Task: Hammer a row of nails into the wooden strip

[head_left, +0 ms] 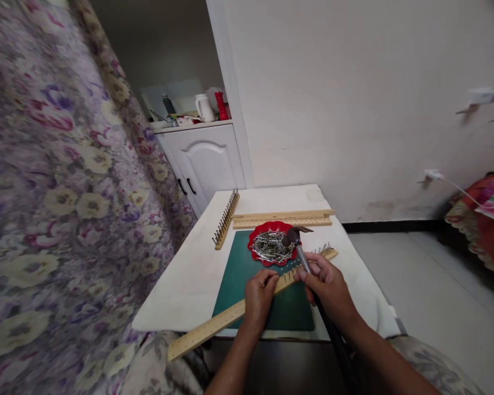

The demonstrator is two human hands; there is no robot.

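Observation:
A light wooden strip (222, 321) with rows of small holes lies aslant over the green mat (241, 263), its near end jutting past the table edge. Several nails stand in its far part. My left hand (259, 296) rests on the strip, thumb and forefinger pinched close to the nails; whatever is between the fingertips is hidden. My right hand (327, 285) is closed around the handle of a claw hammer (302, 255), whose dark head is raised beside a red scalloped dish (253, 236). Loose silvery nails (271, 246) fill this dish.
Another strip (226, 222), studded with upright nails, stands at the table's left. Wooden strips (282, 222) lie behind the dish. White cloth covers the table (181, 280). A floral curtain (66, 192) hangs at left, a white cabinet (206, 159) and wall (333, 109) behind.

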